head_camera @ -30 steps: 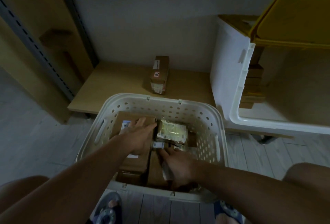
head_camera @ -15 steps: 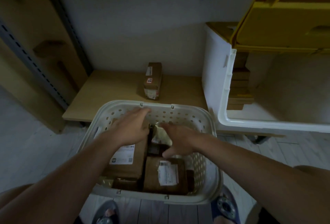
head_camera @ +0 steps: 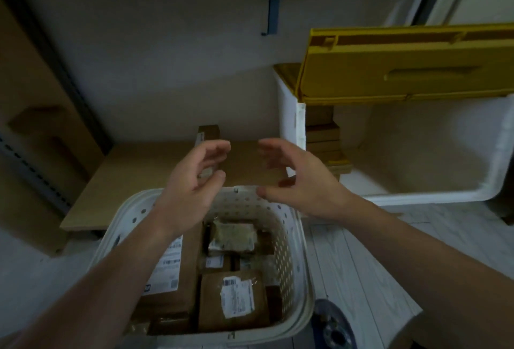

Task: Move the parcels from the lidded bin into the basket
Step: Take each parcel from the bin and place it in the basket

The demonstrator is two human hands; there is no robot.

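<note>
Hands: left (head_camera: 194,179) and right (head_camera: 294,179), both released, empty, now lifted from the basket (head_camera: 292,237) toward the bin (head_camera: 417,195). Parcels (head_camera: 233,298): several lie in basket; more stacked in bin (head_camera: 324,140). Last placement judged complete; next pickup pending.

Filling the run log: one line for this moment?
left hand open | right hand open | both above basket | bin lid up
</note>
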